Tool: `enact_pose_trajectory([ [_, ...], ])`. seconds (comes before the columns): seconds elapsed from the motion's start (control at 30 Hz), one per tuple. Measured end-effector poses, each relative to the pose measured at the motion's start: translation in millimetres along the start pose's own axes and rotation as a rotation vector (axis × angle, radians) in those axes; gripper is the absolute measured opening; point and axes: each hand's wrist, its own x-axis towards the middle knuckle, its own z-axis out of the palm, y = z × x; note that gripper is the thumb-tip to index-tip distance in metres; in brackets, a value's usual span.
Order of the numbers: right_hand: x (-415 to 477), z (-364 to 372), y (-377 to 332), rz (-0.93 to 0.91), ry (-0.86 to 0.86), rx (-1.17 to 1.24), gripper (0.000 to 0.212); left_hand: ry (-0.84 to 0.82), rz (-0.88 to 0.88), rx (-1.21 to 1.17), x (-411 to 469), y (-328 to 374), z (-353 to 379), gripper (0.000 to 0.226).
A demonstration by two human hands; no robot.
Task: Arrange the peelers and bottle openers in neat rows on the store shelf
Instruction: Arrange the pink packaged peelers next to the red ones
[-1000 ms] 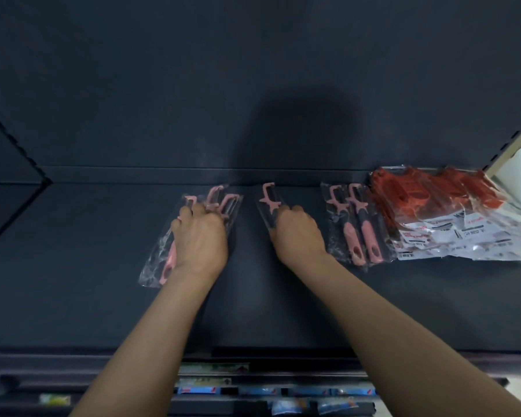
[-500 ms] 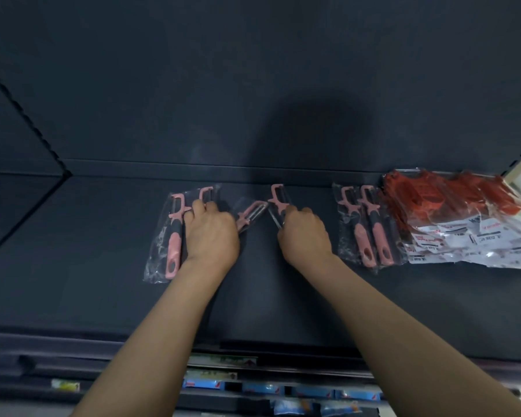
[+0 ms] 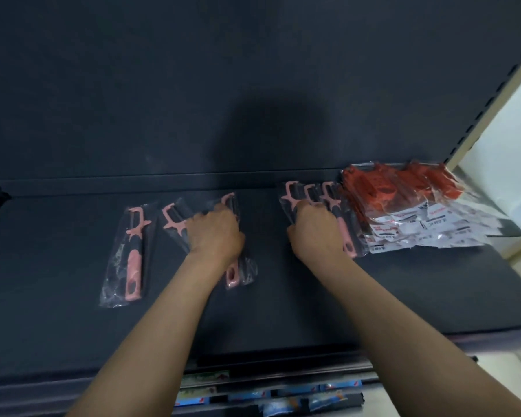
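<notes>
Far to the left of the red bottle openers (image 3: 403, 194), and nearer us than they lie, a lone bagged peeler (image 3: 133, 260) rests on the dark shelf (image 3: 283, 320). Its long axis runs front to back, pink handle toward us and blade head toward the back wall. Closer to the openers, our left hand (image 3: 217, 233) curls over two loose peelers (image 3: 175, 218): one slants, its head toward the back and away from the openers, while the other lies nearly straight with its handle end showing below our wrist. Right against the openers' bags, our right hand (image 3: 316, 233) grips the peeler row (image 3: 295, 194), three heads all pointing back. We judge the step to be squaring these up. We should turn the slanted one until it parallels the lone peeler, slide rather than lift since the bags look slippery, and level its head with the row. Farthest back, the openers sit in an overlapped heap, white labels toward us.
</notes>
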Motion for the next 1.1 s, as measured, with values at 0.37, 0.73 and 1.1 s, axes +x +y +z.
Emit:
enact_pose_trajectory([
  [0.37,3,-3,11,-0.023,-0.072,-0.006,0.022,0.069,0.173,-0.251,5,34,14,0.037],
  [0.73,10,7,31,-0.067,-0.007,0.045,0.031,-0.005,0.334,-0.521,1,47,21,0.024],
  [1.1,14,8,44,-0.086,-0.014,0.092,0.031,-0.027,0.353,-0.591,0,59,23,0.025],
])
